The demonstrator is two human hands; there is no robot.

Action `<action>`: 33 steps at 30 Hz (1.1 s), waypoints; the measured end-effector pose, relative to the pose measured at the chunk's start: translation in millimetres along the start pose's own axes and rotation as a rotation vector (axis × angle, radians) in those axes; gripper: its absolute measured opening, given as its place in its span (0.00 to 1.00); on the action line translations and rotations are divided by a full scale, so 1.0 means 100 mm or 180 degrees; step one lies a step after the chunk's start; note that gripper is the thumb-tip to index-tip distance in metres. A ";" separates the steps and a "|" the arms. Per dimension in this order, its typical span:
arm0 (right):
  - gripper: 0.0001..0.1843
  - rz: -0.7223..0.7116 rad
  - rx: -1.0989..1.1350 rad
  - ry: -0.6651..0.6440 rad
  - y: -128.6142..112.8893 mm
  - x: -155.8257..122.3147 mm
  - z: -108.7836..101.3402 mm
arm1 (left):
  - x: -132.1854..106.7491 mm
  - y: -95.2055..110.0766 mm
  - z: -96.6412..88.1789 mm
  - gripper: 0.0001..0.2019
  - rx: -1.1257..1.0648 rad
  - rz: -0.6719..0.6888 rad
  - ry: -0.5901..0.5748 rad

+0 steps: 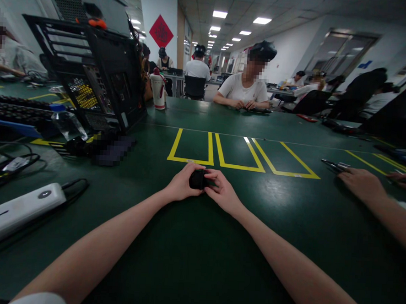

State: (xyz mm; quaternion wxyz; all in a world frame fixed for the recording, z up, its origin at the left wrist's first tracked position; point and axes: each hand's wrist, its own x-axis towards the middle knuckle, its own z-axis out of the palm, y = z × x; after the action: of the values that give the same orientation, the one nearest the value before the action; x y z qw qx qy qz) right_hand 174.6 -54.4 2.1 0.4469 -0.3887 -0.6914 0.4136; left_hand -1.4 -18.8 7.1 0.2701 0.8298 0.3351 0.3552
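Observation:
A small black rounded object is between my two hands, over the green tabletop. Its exact kind does not show. My left hand curls round its left side, thumb below and fingers above. From the right, my right hand pinches at the object's edge with bent fingers. Just beyond my hands, yellow tape outlines several open-sided boxes on the table.
At left are a white power strip, cables, a clear bottle and an open black computer case. A paper cup stands behind. A neighbour's hand holds a dark tool at right. Another person sits opposite.

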 end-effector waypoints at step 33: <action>0.21 0.0698 -0.2139 0.0883 0.23 0.09 -0.26 | 0.07 -0.19 -0.09 0.34 -0.0314 -0.0911 -0.0547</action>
State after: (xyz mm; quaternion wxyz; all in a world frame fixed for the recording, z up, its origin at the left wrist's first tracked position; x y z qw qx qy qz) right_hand 200.1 -32.2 -10.0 0.3369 -0.6376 -0.6758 0.1527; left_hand -11.6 -0.3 2.1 0.3859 0.7867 0.4077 0.2569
